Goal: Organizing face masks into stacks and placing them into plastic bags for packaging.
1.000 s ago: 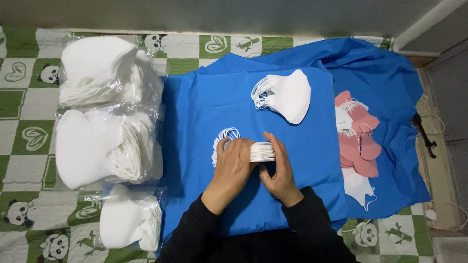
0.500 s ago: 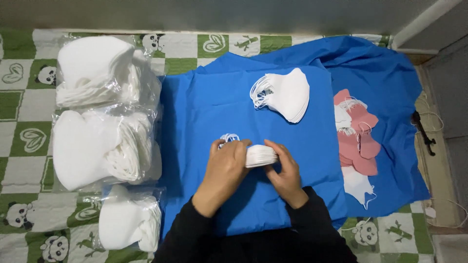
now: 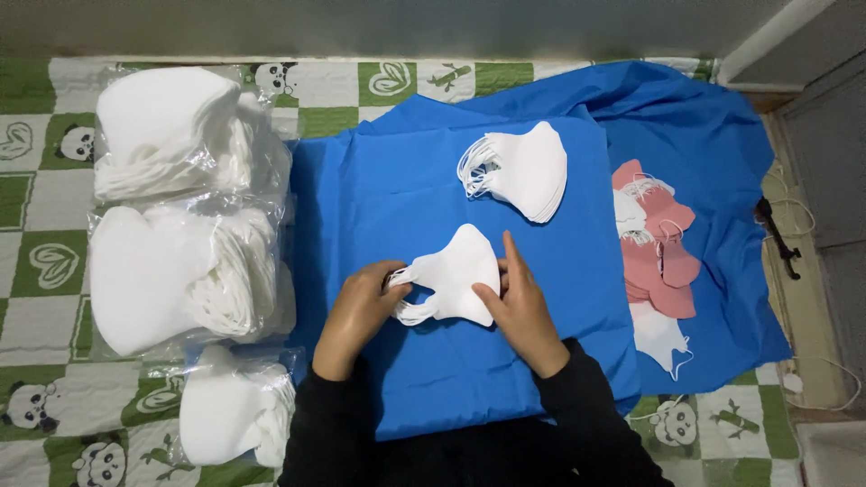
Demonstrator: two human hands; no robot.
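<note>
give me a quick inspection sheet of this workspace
surface: blue cloth spread over a green and white patterned mat
job's things: white mask held flat on the cloth; stack of white masks beyond it
clutter: clear bags of white masks on the left; pink masks on the right
grippers: left hand pinches the ear loops, right hand grips the mask's edge
cables: white cord and a black object at the right edge
surroundings: grey wall behind

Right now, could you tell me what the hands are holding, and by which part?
Both hold one white mask over the blue cloth: the left hand at its ear-loop end, the right hand at its lower right edge.
</note>
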